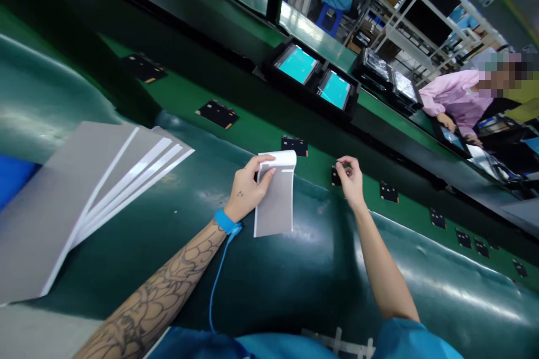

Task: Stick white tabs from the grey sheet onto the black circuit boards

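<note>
My left hand (pixel 248 188) is closed on a grey sheet with a white curled-over top edge (pixel 274 196), held above the dark green bench. A blue wrist strap (pixel 225 221) with a cord sits on that wrist. My right hand (pixel 351 179) pinches at a small black square part (pixel 336 175) lying on the green conveyor belt (pixel 261 129). More black parts lie along the belt, one just beyond the sheet (pixel 295 146) and one to the right (pixel 389 192).
A fanned stack of grey and white sheets (pixel 84 190) lies at the left. Black trays with cyan screens (pixel 314 76) sit on the far side of the belt. A person in a pink top (pixel 457 101) works at the right. Shelving stands behind.
</note>
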### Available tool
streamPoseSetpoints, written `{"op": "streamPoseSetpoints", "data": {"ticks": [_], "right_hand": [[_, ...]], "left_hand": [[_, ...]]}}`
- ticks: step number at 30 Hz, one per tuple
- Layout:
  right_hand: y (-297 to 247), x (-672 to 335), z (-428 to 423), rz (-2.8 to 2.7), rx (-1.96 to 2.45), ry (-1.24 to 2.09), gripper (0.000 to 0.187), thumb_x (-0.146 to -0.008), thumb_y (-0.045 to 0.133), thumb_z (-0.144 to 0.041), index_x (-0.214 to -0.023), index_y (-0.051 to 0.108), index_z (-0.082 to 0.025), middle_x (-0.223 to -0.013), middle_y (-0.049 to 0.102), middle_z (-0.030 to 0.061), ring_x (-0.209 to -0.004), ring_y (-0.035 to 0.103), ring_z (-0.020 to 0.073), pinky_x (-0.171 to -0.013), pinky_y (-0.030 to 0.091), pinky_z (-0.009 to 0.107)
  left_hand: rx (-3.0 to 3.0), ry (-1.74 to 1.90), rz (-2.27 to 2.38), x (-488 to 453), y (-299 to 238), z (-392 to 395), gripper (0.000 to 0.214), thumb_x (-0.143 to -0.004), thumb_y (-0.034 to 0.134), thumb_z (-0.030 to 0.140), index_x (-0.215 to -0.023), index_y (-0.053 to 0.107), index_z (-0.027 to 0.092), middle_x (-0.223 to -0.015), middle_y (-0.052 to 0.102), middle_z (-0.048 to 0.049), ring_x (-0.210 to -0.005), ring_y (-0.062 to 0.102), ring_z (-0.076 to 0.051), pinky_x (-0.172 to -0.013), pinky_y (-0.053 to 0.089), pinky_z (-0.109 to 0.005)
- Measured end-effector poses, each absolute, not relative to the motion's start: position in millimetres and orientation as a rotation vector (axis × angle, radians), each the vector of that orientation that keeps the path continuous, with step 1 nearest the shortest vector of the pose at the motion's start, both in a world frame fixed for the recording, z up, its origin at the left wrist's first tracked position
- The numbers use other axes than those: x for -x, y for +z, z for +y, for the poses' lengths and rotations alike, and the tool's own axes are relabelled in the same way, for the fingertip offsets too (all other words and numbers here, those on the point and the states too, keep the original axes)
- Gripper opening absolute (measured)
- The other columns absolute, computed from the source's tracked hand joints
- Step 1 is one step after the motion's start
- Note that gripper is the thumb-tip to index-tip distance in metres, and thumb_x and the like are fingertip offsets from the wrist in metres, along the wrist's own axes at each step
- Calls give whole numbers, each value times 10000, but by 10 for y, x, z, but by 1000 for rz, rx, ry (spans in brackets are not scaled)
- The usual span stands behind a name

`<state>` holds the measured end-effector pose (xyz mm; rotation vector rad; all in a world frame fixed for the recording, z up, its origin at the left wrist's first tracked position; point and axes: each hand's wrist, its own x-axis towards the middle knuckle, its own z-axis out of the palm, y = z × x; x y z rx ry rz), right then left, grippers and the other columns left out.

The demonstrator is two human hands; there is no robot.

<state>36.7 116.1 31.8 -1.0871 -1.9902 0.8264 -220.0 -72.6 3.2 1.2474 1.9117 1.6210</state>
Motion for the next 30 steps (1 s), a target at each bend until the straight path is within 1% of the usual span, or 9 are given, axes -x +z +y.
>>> {"op": "streamPoseSetpoints", "data": {"ticks": [4, 10, 12, 16, 18, 22, 26, 28, 30], "right_hand": [[436, 291, 591, -2224, 757, 722, 164, -1039, 664, -424, -1093, 768, -309, -1108, 699, 72, -1106, 654, 282, -1018, 511, 502], [311, 801, 305, -2188, 676, 708, 141, -1026, 705, -404, -1074, 822, -341, -1040, 696, 52, -1018, 659, 271, -1011, 508, 530], [275, 832, 310, -2176, 686, 706, 133, -1018, 716, -409, -1052, 829, -348, -1022, 690, 53, -1006, 651, 275, -1000, 509, 533], [267, 857, 324, -2172, 679, 765, 109, -1005, 736, -396, -1017, 827, -338, -1002, 681, 55, -999, 633, 274, -957, 514, 509], [273, 873, 321, -2173, 669, 795, 99, -1002, 740, -390, -1009, 814, -324, -1005, 677, 53, -1006, 627, 273, -955, 516, 500], [278, 904, 284, -2223, 682, 802, 114, -1016, 714, -410, -1018, 764, -308, -1029, 679, 50, -1031, 628, 274, -984, 516, 503], [233, 869, 407, -2143, 700, 960, 199, -1035, 669, -468, -1014, 727, -279, -1070, 673, 50, -1046, 642, 247, -990, 530, 453], [190, 783, 645, -2006, 765, 1091, 268, -1021, 668, -521, -1008, 708, -257, -1049, 669, 50, -1007, 646, 231, -932, 543, 405], [150, 639, 989, -1902, 889, 1171, 345, -989, 676, -579, -1033, 702, -238, -1046, 680, 54, -973, 645, 223, -903, 543, 381]], "left_hand": [[-1256, 1625, 1843, 2170, 20, -704, 241, -1015, 679, 300, -1242, 707, 225, -1190, 818, -75, -908, 782, -220, -806, 571, -330], [-1248, 1647, 1788, 2151, 62, -689, 259, -1005, 655, 250, -1258, 702, 223, -1208, 823, -69, -977, 803, -225, -888, 603, -331], [-1254, 1656, 1775, 2150, 69, -683, 265, -1003, 644, 235, -1260, 704, 227, -1184, 828, -60, -949, 799, -219, -859, 600, -321], [-1246, 1625, 1819, 2149, 56, -676, 285, -1002, 630, 213, -1275, 712, 227, -950, 823, -18, -636, 689, -165, -677, 539, -294], [-1247, 1611, 1856, 2154, 50, -677, 299, -997, 627, 204, -1281, 717, 224, -871, 795, -1, -571, 627, -152, -639, 506, -290], [-1274, 1632, 1858, 2172, 52, -674, 303, -995, 611, 190, -1279, 714, 219, -875, 782, -3, -694, 704, -172, -709, 533, -283], [-1260, 1657, 1852, 2200, 53, -674, 253, -1019, 631, 238, -1258, 713, 219, -1048, 819, -44, -874, 771, -201, -791, 560, -294], [-1243, 1665, 1878, 2216, 47, -678, 235, -1020, 658, 274, -1240, 718, 218, -1104, 821, -64, -895, 770, -213, -788, 556, -306], [-1229, 1665, 1910, 2230, 39, -683, 240, -1019, 668, 292, -1240, 720, 216, -1054, 822, -60, -836, 752, -211, -753, 539, -311]]}}
